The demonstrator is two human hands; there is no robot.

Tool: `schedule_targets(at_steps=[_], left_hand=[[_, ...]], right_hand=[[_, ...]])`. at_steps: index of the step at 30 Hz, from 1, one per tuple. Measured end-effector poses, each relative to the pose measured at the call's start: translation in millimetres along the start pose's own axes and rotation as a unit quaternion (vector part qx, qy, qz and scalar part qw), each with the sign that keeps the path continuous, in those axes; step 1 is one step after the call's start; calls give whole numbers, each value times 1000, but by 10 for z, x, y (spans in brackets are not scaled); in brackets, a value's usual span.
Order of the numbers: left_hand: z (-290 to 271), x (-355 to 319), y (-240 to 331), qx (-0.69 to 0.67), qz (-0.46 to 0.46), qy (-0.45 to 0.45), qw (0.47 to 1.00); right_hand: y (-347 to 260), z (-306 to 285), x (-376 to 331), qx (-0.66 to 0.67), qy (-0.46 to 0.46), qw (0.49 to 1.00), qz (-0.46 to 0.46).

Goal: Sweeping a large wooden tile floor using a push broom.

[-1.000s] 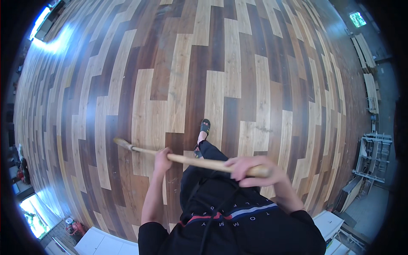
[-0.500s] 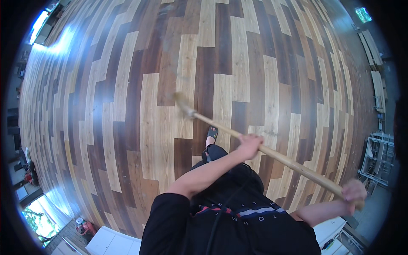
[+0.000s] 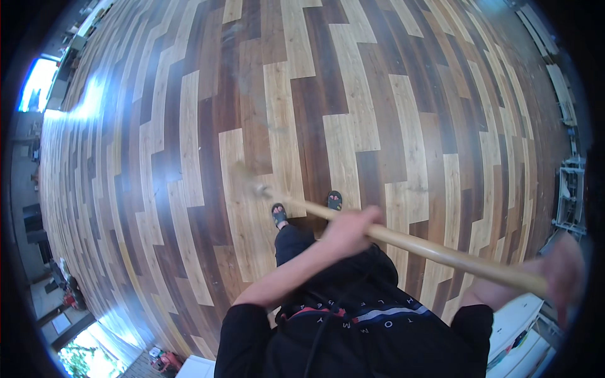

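A long-handled broom (image 3: 441,254) with a pale wooden stick slants across my front, from upper left to lower right. My left hand (image 3: 353,232) is wrapped round the middle of the stick, its forearm crossing my body. At the upper end, my right hand (image 3: 563,269) closes round the stick, blurred by motion. The broom's straw-coloured head (image 3: 247,179) is smeared and low at the floor, left of my feet; whether the bristles touch the boards I cannot tell. Beneath it spreads a wooden floor (image 3: 302,107) of mixed light and dark planks.
My sandalled feet (image 3: 334,200) stand just beyond the stick. Metal frames (image 3: 570,195) and long boards (image 3: 535,28) line the right side. A white cabinet (image 3: 513,331) is behind me on the right; a red machine (image 3: 165,360) sits at the lower left.
The broom's head has moved left and nearer to me, and my right hand has shifted right. Both feet now show instead of one. The whole view has turned slightly.
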State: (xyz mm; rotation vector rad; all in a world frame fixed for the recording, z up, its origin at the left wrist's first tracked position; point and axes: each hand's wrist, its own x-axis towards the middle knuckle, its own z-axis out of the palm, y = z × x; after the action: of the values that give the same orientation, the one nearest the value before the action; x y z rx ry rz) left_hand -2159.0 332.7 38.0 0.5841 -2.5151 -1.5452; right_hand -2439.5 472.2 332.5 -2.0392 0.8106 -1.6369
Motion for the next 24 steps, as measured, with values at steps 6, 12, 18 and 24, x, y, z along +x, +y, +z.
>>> schedule_targets(at_steps=[6, 12, 18, 24], left_hand=[[-669, -1482, -2472, 28, -306, 29, 951], [-624, -1209, -2555, 39, -130, -55, 989], [-302, -447, -1549, -18, 77, -136, 988], [-985, -181, -977, -2, 140, -192, 971]], right_hand=[[1727, 2337, -636, 332, 161, 867, 334], [1229, 2439, -765, 137, 255, 875, 387], [-282, 2265, -422, -228, 244, 923, 192], [-490, 2586, 634, -219, 38, 974, 49]])
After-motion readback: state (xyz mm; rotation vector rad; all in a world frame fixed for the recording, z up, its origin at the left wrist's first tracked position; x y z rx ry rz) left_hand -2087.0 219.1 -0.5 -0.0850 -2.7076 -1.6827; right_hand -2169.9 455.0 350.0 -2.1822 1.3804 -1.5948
